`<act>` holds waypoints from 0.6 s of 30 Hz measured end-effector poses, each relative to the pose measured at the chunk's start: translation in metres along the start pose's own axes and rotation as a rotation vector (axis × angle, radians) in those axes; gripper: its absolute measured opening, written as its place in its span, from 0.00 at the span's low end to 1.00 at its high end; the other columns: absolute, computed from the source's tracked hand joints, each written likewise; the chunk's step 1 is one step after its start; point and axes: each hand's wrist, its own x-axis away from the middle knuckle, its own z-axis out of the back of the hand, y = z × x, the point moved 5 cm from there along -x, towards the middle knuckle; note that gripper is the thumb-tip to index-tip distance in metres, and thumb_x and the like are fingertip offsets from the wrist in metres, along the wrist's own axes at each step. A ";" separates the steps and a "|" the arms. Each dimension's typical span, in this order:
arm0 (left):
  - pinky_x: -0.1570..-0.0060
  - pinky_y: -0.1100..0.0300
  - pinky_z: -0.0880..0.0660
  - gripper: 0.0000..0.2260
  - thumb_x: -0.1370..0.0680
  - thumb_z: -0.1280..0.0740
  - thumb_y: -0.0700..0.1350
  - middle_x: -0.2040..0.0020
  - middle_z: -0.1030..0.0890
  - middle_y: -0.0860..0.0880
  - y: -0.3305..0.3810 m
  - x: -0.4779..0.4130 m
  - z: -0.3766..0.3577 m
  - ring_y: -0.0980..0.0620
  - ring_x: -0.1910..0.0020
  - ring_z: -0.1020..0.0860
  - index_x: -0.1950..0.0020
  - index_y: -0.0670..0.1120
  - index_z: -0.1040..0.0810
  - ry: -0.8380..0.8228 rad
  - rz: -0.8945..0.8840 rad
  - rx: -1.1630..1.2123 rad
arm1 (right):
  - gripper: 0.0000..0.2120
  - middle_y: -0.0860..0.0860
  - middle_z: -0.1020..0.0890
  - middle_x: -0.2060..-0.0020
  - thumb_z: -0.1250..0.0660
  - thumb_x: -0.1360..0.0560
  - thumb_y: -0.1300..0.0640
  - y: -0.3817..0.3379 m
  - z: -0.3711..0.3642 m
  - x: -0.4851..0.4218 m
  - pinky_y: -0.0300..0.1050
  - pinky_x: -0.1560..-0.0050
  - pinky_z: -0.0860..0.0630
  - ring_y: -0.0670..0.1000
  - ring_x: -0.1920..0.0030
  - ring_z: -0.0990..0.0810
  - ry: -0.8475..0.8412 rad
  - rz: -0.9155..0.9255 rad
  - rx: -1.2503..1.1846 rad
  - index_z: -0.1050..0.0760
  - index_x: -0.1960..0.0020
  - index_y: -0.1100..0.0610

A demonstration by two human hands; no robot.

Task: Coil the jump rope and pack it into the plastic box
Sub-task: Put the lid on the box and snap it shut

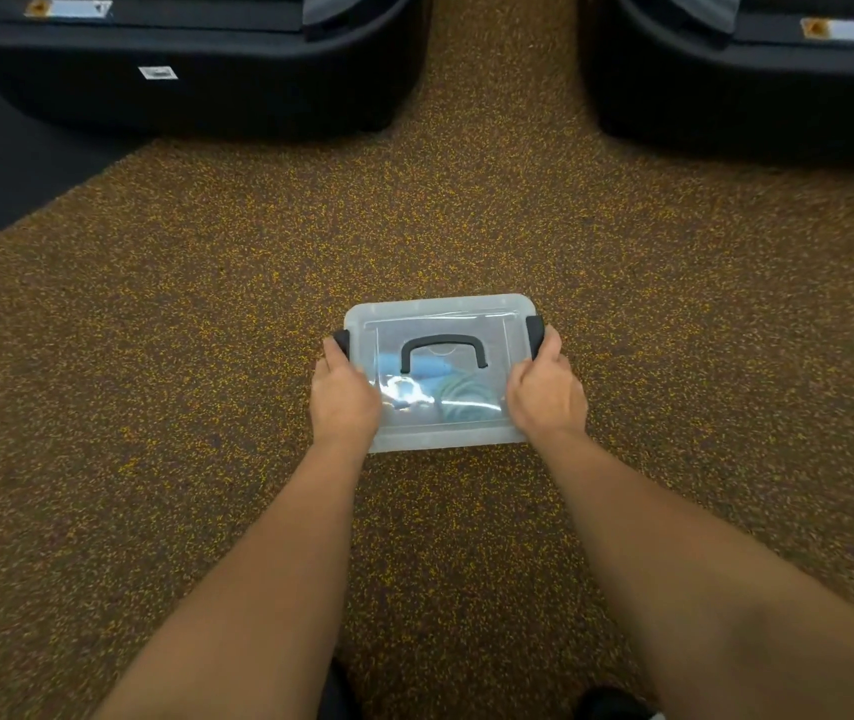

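The plastic box (440,324) sits on the speckled floor (155,356) with its lid on. My left hand (344,397) and right hand (547,394) press its two ends, fingers (332,350) held together against the black latches (535,332). Through the cloudy lid the jump rope (458,400) shows only as blurred coils under glare.
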 end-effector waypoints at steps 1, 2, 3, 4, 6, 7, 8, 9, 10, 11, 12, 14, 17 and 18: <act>0.34 0.49 0.36 0.27 0.21 0.43 0.39 0.29 0.35 0.38 -0.001 0.000 -0.002 0.39 0.32 0.35 0.23 0.39 0.49 0.007 0.002 -0.004 | 0.26 0.62 0.25 0.42 0.48 0.20 0.52 0.000 -0.001 0.000 0.54 0.50 0.27 0.63 0.47 0.23 -0.002 -0.007 0.009 0.50 0.25 0.56; 0.33 0.49 0.37 0.28 0.21 0.43 0.39 0.29 0.36 0.38 0.000 0.000 -0.004 0.40 0.32 0.36 0.23 0.39 0.50 0.011 -0.002 -0.007 | 0.27 0.62 0.25 0.41 0.49 0.20 0.52 0.000 -0.002 0.000 0.54 0.49 0.28 0.63 0.47 0.23 -0.004 -0.011 0.017 0.52 0.24 0.55; 0.32 0.49 0.37 0.29 0.22 0.42 0.38 0.29 0.36 0.38 0.001 0.000 -0.005 0.40 0.31 0.37 0.23 0.39 0.51 0.013 -0.009 -0.012 | 0.28 0.63 0.26 0.40 0.49 0.20 0.52 -0.001 -0.003 0.000 0.55 0.49 0.28 0.63 0.47 0.23 -0.007 -0.011 0.020 0.54 0.23 0.54; 0.31 0.50 0.38 0.30 0.22 0.41 0.38 0.29 0.37 0.39 0.002 -0.001 -0.007 0.40 0.31 0.38 0.23 0.39 0.52 0.015 -0.016 -0.020 | 0.28 0.63 0.27 0.40 0.50 0.20 0.52 -0.002 -0.004 -0.001 0.55 0.48 0.28 0.63 0.46 0.23 -0.011 -0.012 0.020 0.55 0.23 0.54; 0.31 0.50 0.39 0.32 0.24 0.40 0.38 0.29 0.37 0.39 0.003 -0.002 -0.010 0.41 0.31 0.39 0.23 0.39 0.53 0.015 -0.020 -0.052 | 0.28 0.63 0.27 0.39 0.50 0.19 0.52 -0.002 -0.005 -0.003 0.55 0.47 0.29 0.63 0.45 0.24 -0.023 -0.015 0.013 0.56 0.23 0.54; 0.31 0.51 0.39 0.33 0.24 0.39 0.38 0.29 0.37 0.39 0.004 -0.003 -0.011 0.41 0.30 0.39 0.23 0.38 0.53 0.014 -0.023 -0.069 | 0.28 0.63 0.27 0.39 0.50 0.19 0.53 -0.002 -0.005 -0.003 0.54 0.47 0.29 0.63 0.45 0.25 -0.026 -0.014 0.008 0.56 0.22 0.55; 0.31 0.50 0.39 0.34 0.24 0.38 0.38 0.29 0.38 0.39 0.005 -0.003 -0.012 0.40 0.30 0.40 0.23 0.38 0.54 0.012 -0.028 -0.085 | 0.28 0.63 0.27 0.39 0.50 0.19 0.53 -0.003 -0.006 -0.004 0.54 0.47 0.29 0.63 0.45 0.25 -0.028 -0.009 0.006 0.56 0.22 0.55; 0.32 0.50 0.39 0.34 0.24 0.39 0.38 0.28 0.38 0.39 0.007 -0.003 -0.013 0.40 0.30 0.40 0.23 0.38 0.54 0.009 -0.031 -0.103 | 0.28 0.63 0.27 0.39 0.50 0.19 0.53 -0.003 -0.005 -0.004 0.54 0.47 0.29 0.63 0.45 0.25 -0.026 -0.005 0.005 0.55 0.22 0.56; 0.32 0.50 0.39 0.34 0.23 0.39 0.38 0.28 0.39 0.39 0.008 -0.003 -0.014 0.40 0.30 0.40 0.23 0.38 0.55 0.006 -0.031 -0.123 | 0.28 0.63 0.27 0.40 0.50 0.19 0.53 -0.003 -0.005 -0.004 0.54 0.48 0.29 0.63 0.45 0.25 -0.022 -0.002 0.003 0.55 0.22 0.56; 0.33 0.50 0.38 0.34 0.23 0.40 0.38 0.28 0.39 0.38 0.009 -0.002 -0.014 0.40 0.30 0.41 0.23 0.38 0.56 0.005 -0.028 -0.139 | 0.28 0.63 0.27 0.40 0.50 0.19 0.53 -0.003 -0.006 -0.004 0.54 0.47 0.29 0.63 0.45 0.25 -0.020 -0.001 0.001 0.55 0.22 0.56; 0.33 0.50 0.38 0.34 0.23 0.40 0.38 0.28 0.39 0.38 0.009 -0.003 -0.014 0.40 0.30 0.40 0.23 0.38 0.56 0.004 -0.026 -0.151 | 0.28 0.63 0.27 0.40 0.50 0.19 0.53 -0.003 -0.006 -0.004 0.54 0.47 0.29 0.63 0.44 0.25 -0.020 0.000 0.000 0.56 0.22 0.56; 0.34 0.50 0.38 0.34 0.23 0.40 0.37 0.29 0.39 0.38 0.009 -0.003 -0.014 0.40 0.31 0.40 0.24 0.38 0.57 -0.002 -0.031 -0.157 | 0.28 0.63 0.27 0.40 0.50 0.19 0.53 -0.003 -0.007 -0.004 0.54 0.47 0.29 0.63 0.45 0.25 -0.021 0.002 0.009 0.56 0.22 0.56; 0.34 0.50 0.38 0.35 0.24 0.40 0.37 0.30 0.38 0.37 0.009 -0.002 -0.013 0.39 0.33 0.39 0.24 0.38 0.57 -0.004 -0.042 -0.161 | 0.28 0.63 0.27 0.42 0.50 0.19 0.53 -0.003 -0.007 -0.004 0.55 0.48 0.28 0.62 0.46 0.25 -0.018 -0.005 0.018 0.57 0.22 0.55; 0.34 0.50 0.39 0.35 0.24 0.40 0.37 0.30 0.38 0.37 0.008 -0.002 -0.013 0.39 0.33 0.39 0.24 0.38 0.57 -0.009 -0.043 -0.161 | 0.28 0.63 0.27 0.42 0.50 0.19 0.53 -0.003 -0.007 -0.003 0.54 0.48 0.28 0.61 0.46 0.25 -0.019 -0.006 0.018 0.57 0.22 0.55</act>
